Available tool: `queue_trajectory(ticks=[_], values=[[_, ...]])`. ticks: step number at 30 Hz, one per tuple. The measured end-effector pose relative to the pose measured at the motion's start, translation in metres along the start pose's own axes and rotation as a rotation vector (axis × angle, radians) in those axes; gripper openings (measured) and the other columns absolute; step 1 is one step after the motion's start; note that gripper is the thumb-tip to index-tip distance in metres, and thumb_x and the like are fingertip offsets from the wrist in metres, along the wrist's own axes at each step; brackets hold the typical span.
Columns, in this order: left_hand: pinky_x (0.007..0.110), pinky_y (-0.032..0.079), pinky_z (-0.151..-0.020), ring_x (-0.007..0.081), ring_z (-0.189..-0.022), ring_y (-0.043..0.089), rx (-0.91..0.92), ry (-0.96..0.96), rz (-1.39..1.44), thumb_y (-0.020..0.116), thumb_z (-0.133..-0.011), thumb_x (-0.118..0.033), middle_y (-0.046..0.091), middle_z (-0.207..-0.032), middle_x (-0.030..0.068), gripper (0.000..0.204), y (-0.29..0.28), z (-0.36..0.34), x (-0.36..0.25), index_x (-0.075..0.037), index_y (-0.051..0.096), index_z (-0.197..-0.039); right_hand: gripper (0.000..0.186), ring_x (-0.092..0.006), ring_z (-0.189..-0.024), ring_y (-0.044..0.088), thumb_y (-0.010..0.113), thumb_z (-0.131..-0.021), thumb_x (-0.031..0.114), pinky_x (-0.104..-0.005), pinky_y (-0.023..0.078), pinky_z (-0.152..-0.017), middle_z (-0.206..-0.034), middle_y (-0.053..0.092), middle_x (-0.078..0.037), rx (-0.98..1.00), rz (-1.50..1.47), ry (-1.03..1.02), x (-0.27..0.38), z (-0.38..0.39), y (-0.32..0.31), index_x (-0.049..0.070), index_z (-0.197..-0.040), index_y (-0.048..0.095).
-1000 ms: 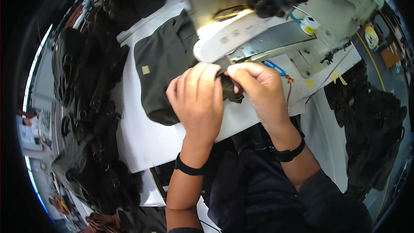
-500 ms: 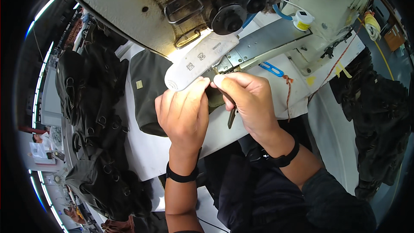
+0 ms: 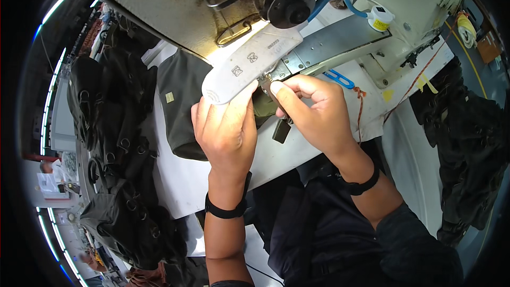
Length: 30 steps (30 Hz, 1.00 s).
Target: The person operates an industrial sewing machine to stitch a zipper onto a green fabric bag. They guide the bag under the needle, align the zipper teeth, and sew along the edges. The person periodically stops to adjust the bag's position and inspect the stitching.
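Note:
My left hand (image 3: 226,133) is closed at the edge of a dark green fabric bag (image 3: 183,101), its fingertips partly hidden by the white plate (image 3: 234,77) on the sewing machine head (image 3: 159,0). Close by on the right, my right hand (image 3: 324,114) pinches a dark strap (image 3: 280,132) between thumb and fingers. One strap end hangs toward me; the other reaches the needle area, where a small brass-coloured metal part shows. The bag lies over the narrow machine arm (image 3: 334,45). What lies beneath my left fingers is hidden.
Dark bags with metal rings are piled on the left (image 3: 117,143), and more dark pieces (image 3: 467,149) hang at the right. A blue plastic tool (image 3: 340,78) with red cord lies on the white table (image 3: 180,191). A person sits far left.
My right hand has shifted slightly right and tilted the strap, so its lower end now shows broader. The left hand stays at the bag's edge. The machine appears slightly shifted in view.

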<state>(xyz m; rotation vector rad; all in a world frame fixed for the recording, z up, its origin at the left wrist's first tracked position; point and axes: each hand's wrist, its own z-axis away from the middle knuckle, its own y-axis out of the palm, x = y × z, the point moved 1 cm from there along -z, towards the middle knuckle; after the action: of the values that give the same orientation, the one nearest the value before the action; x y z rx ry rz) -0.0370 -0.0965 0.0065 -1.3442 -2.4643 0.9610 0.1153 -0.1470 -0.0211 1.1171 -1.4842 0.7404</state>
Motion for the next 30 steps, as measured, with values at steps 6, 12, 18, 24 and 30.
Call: queue_trajectory(ticks=[6, 12, 18, 24, 30], values=[[0.034, 0.049, -0.091, 0.0239, -0.096, 0.071, 0.008, -0.002, -0.001, 0.076, -0.087, 0.004, 0.079, -0.104, 0.0085, 0.019, -0.001, 0.000, 0.003, -0.005, 0.079, -0.104, 0.018, -0.0046, -0.063, 0.060, 0.070, -0.098, 0.012, -0.0254, 0.047, -0.056, -0.069, 0.071, -0.005, -0.010, -0.002, -0.018, -0.001, -0.001, 0.002, -0.003, -0.090, 0.073], [0.034, 0.049, -0.089, 0.0238, -0.096, 0.071, 0.032, -0.003, -0.006, 0.076, -0.087, 0.005, 0.079, -0.104, 0.0087, 0.020, -0.004, 0.003, 0.004, -0.006, 0.079, -0.104, 0.020, -0.0035, -0.059, 0.056, 0.071, -0.097, 0.012, -0.0249, 0.043, -0.053, -0.065, 0.067, -0.003, -0.024, -0.078, -0.028, -0.010, -0.002, 0.006, -0.004, -0.086, 0.072], [0.034, 0.053, -0.089, 0.0245, -0.094, 0.073, 0.009, 0.006, 0.039, 0.076, -0.085, 0.008, 0.079, -0.102, 0.0106, 0.020, 0.000, -0.005, 0.001, -0.003, 0.080, -0.101, 0.028, -0.0011, -0.058, 0.044, 0.072, -0.097, 0.014, -0.0267, 0.035, -0.049, -0.059, 0.057, 0.001, -0.025, -0.055, -0.052, -0.016, -0.009, 0.000, -0.006, -0.077, 0.069], [0.031, 0.047, -0.080, 0.0206, -0.092, 0.070, -0.037, 0.013, 0.104, 0.076, -0.085, 0.002, 0.078, -0.101, 0.0036, 0.022, 0.012, -0.002, 0.011, -0.011, 0.081, -0.103, 0.023, -0.0042, -0.059, 0.051, 0.071, -0.098, 0.015, -0.0261, 0.039, -0.052, -0.066, 0.065, 0.000, 0.075, 0.246, -0.167, 0.000, -0.009, -0.025, -0.004, -0.085, 0.072], [0.032, 0.049, -0.080, 0.0218, -0.091, 0.070, -0.056, 0.052, 0.060, 0.078, -0.083, 0.001, 0.078, -0.100, 0.0036, 0.021, 0.001, 0.003, 0.016, -0.009, 0.080, -0.102, 0.031, -0.0212, -0.095, 0.068, 0.059, -0.105, 0.020, -0.0347, 0.055, -0.083, -0.107, 0.074, -0.014, -0.055, 0.444, -0.601, 0.127, -0.014, -0.162, -0.006, -0.111, 0.073]])
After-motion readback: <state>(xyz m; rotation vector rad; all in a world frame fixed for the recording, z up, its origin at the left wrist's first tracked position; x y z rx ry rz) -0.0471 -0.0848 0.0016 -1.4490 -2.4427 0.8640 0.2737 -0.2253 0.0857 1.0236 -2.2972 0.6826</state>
